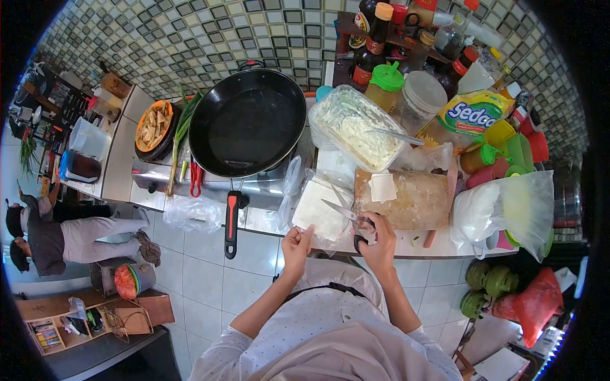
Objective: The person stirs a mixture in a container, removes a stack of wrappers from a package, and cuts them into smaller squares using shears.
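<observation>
My right hand [379, 242] is wrapped round the handles of a pair of scissors [343, 209], whose blades are spread and point left over white square sheets [319, 206]. At the near edge of those sheets is my left hand [297, 246], its fingers pressed together; what they hold, if anything, is too small to make out. Right of the scissors lies a wooden board [413, 200] with small white squares [383, 188] on its upper left part. Behind the board, a plastic tub [362, 130] holds a pale mixture and a spoon [397, 135].
A black pan [248, 124] sits on the stove, its handle [232, 225] jutting over the counter's front edge. Bottles and jars [422, 95] crowd the back right. A filled plastic bag [502, 213] stands at the right. Two people [70, 238] are at the far left.
</observation>
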A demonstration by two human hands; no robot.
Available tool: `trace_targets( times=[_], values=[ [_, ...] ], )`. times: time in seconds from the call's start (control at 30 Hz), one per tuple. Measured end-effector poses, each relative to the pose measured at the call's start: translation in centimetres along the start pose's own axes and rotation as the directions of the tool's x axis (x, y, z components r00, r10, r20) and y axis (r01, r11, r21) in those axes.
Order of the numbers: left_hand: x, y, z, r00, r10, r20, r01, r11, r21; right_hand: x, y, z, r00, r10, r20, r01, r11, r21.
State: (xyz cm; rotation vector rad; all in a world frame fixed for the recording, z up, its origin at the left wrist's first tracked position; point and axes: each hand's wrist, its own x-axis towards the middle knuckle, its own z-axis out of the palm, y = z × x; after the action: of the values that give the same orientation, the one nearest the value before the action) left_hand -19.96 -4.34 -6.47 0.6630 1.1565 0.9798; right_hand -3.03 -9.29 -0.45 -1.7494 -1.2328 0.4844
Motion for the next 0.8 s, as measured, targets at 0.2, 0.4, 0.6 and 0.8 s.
trace_targets(
  times=[0.2,0.4,0.6,0.8],
  values=[
    [-0.5,0.5,-0.9,0.997,-0.060,0.056,0.059,0.998,0.026,0.0,-0.4,0.4,1.000,-0.018,0.009,0.018,0.998,-0.057],
    [-0.7,0.4,-1.3,0.996,-0.087,0.025,0.085,0.992,0.089,0.1,-0.5,0.7,1.000,-0.012,0.025,0.014,0.998,-0.057],
    [-0.9,0.4,-1.9,0.995,-0.076,0.065,0.072,0.995,0.067,0.1,-0.4,1.2,0.999,-0.034,0.017,0.035,0.997,-0.066],
    [-0.9,0.3,-1.9,0.994,-0.070,0.085,0.065,0.996,0.061,0.0,-0.5,1.5,0.998,-0.067,-0.016,0.065,0.994,-0.084]
  ],
)
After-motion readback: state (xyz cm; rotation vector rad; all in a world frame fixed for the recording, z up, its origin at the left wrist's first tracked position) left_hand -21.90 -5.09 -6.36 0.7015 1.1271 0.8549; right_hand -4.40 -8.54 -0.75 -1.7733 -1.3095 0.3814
